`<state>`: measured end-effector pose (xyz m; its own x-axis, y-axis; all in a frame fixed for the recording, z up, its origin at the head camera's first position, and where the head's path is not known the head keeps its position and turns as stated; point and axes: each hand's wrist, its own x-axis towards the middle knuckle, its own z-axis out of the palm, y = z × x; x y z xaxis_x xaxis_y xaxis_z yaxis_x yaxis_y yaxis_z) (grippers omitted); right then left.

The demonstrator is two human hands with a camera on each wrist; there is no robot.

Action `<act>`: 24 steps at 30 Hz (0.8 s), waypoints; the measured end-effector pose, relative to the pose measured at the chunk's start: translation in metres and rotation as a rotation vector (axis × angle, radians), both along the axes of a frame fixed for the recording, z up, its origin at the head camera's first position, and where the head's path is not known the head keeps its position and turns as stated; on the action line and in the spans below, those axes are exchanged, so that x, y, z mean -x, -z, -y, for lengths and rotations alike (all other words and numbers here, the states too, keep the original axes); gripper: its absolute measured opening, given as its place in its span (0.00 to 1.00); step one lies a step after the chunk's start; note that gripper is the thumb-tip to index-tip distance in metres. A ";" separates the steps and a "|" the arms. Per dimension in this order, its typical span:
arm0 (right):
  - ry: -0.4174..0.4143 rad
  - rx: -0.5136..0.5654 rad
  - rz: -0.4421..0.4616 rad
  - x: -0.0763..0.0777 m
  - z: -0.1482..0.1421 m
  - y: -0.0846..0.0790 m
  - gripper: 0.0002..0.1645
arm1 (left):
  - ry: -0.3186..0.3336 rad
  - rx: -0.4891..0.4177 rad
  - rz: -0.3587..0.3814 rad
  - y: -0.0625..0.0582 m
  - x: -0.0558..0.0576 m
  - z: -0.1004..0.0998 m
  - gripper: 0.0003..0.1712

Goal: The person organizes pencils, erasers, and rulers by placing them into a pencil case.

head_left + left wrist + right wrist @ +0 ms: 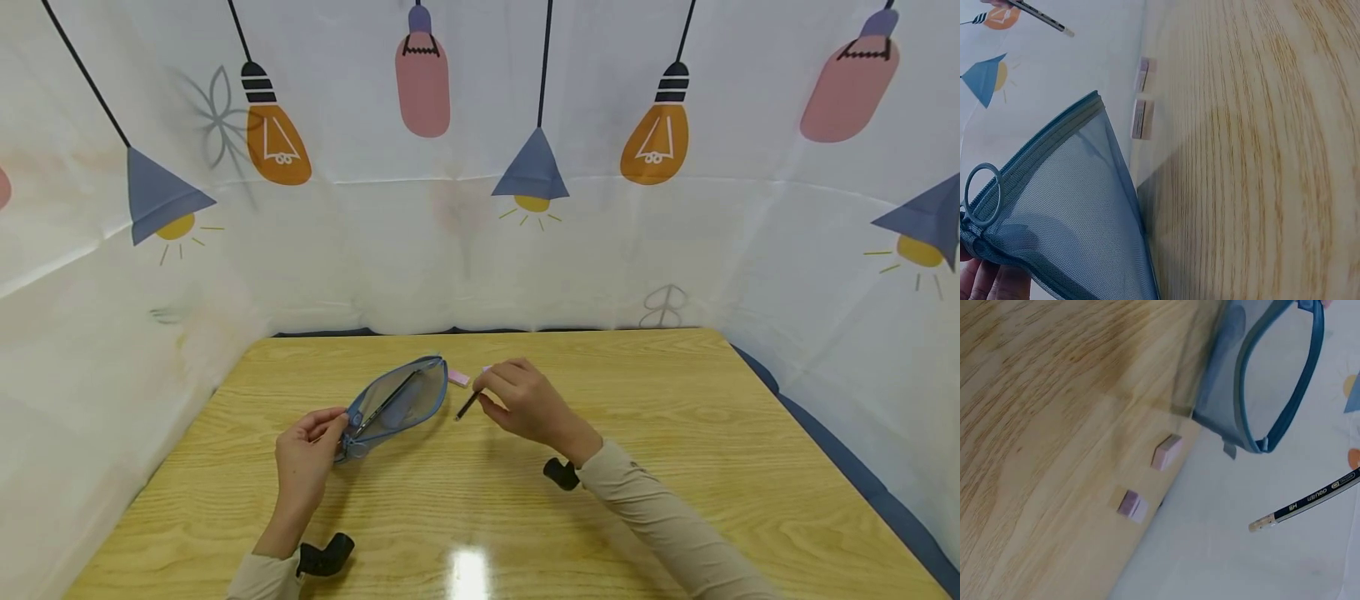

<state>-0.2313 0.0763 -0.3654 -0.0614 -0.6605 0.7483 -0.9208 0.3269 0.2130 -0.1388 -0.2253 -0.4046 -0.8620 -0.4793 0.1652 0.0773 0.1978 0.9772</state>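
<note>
My left hand (pixel 306 454) pinches one end of a blue mesh zip pouch (pixel 431 400), whose mouth gapes in the right wrist view. Through the pouch's opening a long thin dark stick (pixel 387 406) shows in the head view; its kind is unclear. My right hand (pixel 528 404) pinches a black HB pencil (pixel 1316 501) to the right of the pouch, eraser end outward and apart from the pouch. Two small pink-and-white blocks, like erasers, lie on the table beyond: one block (pixel 1166 452) near the pouch, the other block (pixel 1133 506) partly behind my right hand in the head view.
The wood-grain table (pixel 465 500) fills the lower view. A pale cloth (pixel 465 250) printed with lamps and bulbs hangs behind it and along the sides. Black wrist mounts (pixel 327 556) sit at both sleeves.
</note>
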 end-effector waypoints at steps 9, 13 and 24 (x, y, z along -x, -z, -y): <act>-0.025 0.009 0.003 -0.005 0.014 0.002 0.14 | -0.003 -0.022 0.001 -0.001 0.001 -0.002 0.12; -0.045 0.016 0.007 -0.006 0.021 0.004 0.13 | -0.007 -0.030 0.001 -0.001 0.001 -0.002 0.12; -0.098 0.029 -0.015 -0.006 0.035 0.012 0.12 | -0.013 -0.024 -0.006 0.000 0.000 -0.003 0.12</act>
